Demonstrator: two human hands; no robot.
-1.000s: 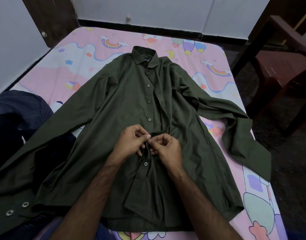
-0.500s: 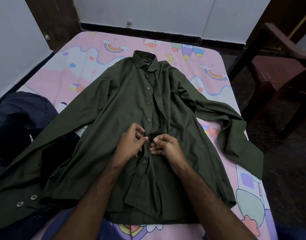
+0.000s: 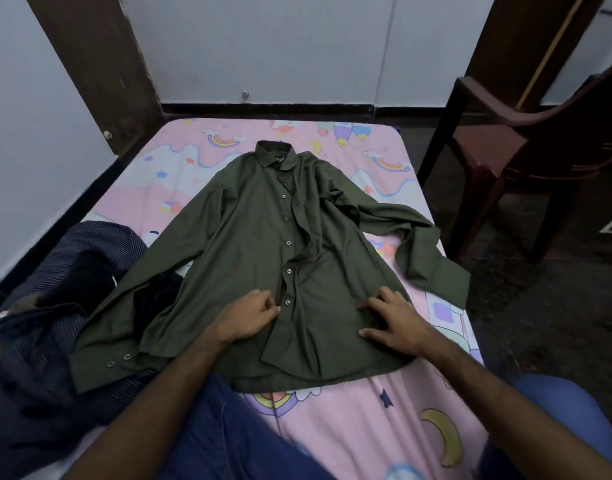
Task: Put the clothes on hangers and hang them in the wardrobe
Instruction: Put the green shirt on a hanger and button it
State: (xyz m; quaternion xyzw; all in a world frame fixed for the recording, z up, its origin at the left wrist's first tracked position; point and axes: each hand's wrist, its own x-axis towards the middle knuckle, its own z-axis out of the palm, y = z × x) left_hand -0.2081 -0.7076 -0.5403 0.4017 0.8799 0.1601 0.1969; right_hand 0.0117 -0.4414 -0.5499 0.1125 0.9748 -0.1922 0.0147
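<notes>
Left hand [image 3: 249, 315] pinches the olive shirt [image 3: 263, 244] placket, right hand [image 3: 394, 320] rests flat, fingers spread; smooth outward before reaching for a hanger.

small pale label inside green shirt [image 3: 263, 244] collar, lettering too blurred to read
</notes>
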